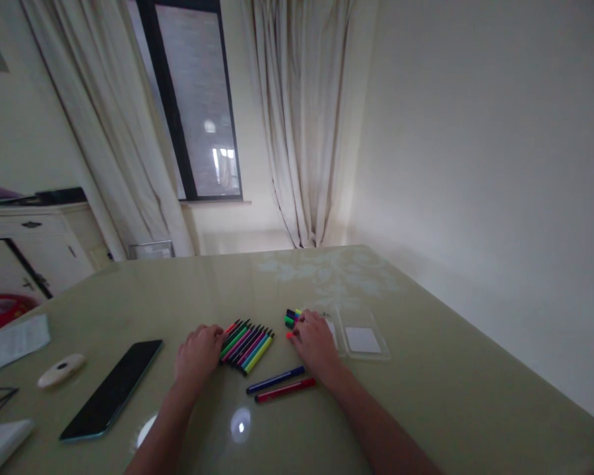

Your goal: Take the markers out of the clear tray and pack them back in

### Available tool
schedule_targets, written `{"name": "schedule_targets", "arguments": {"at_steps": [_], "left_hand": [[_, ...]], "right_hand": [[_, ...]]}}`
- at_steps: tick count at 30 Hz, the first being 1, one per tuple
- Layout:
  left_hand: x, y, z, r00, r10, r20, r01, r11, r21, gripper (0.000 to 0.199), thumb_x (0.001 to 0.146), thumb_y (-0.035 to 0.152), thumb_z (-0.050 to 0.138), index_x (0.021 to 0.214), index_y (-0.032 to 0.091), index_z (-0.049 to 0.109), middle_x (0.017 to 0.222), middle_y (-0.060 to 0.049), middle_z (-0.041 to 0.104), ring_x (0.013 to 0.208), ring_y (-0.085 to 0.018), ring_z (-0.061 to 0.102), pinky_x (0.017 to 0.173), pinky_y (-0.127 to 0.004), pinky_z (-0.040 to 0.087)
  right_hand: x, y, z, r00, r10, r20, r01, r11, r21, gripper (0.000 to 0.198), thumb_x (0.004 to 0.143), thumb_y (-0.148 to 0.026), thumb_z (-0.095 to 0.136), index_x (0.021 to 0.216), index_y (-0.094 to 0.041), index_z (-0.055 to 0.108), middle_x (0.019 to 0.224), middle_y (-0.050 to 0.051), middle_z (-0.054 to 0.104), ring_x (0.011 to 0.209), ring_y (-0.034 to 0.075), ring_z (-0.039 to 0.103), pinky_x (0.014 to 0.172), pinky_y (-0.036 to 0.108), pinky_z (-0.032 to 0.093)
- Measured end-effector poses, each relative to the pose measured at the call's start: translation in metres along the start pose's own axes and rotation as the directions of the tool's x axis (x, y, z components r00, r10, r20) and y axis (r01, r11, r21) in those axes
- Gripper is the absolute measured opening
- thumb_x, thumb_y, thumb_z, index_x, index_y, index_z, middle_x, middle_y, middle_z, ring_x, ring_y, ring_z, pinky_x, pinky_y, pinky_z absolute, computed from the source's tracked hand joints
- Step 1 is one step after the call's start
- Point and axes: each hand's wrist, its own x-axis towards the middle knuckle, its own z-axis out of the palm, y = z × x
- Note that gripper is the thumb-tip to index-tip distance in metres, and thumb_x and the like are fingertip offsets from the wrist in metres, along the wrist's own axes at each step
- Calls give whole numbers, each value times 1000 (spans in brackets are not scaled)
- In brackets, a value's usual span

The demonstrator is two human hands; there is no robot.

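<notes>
A slanted row of several coloured felt-tip pens (pixel 245 348) lies on the table, their narrow dark ends pointing away from me. My left hand (pixel 199 351) is curled against the row's left side, its fingertips on the reddish-orange pen there. My right hand (pixel 315 338) is closed over a small cluster of short coloured pieces (pixel 290 318), black, green and yellow; an orange bit shows under its fingers. What those fingers grip is hidden. Between my forearms lie a blue pen (pixel 275 380) and a red pen (pixel 285 390). Beyond my right wrist is an open clear plastic case (pixel 383 340).
On the left lie a dark phone (pixel 113 389), a cream oval object (pixel 61 371), a white paper (pixel 17 343) and a white block at the corner (pixel 2 443). The glossy table (pixel 406 409) runs along a wall on the right; curtains (pixel 304 119) hang behind it.
</notes>
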Motion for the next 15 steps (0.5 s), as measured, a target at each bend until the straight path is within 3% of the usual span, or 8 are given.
{"name": "schedule_targets", "arguments": {"at_steps": [5,8,12,15], "left_hand": [[2,-3,2,999,-27,44,29,999,-28,23,95,39,50,92,22,67,94,-10,76,90,-30,71,76,-38,51],[5,5,0,1000,0,-10,-2,978,-210,26,95,40,48,98,22,66,99,-10,76,92,-29,71,78,-38,52],[-1,34,-1,964,251,-88,-257,786,-562,35,93,50,53,105,22,70,103,-9,76,91,-25,71,81,-35,55],[-11,54,-2,914,397,-87,-359,688,-631,33,94,51,56,103,24,74,101,-7,75,90,-22,69,79,-32,55]], "right_hand": [[3,1,2,997,46,-61,-30,969,245,9,93,-25,67,89,-19,73,98,8,73,97,24,64,86,33,45],[4,0,-1,994,86,-67,-45,881,471,10,95,-27,66,95,-20,71,91,6,75,85,21,68,78,30,47],[4,-3,-10,990,57,-128,41,759,650,14,96,-33,63,98,-21,71,92,4,76,81,18,68,75,28,49],[4,-5,-16,984,40,-173,92,721,687,15,96,-33,63,98,-22,72,94,4,76,84,18,67,77,28,50]]}}
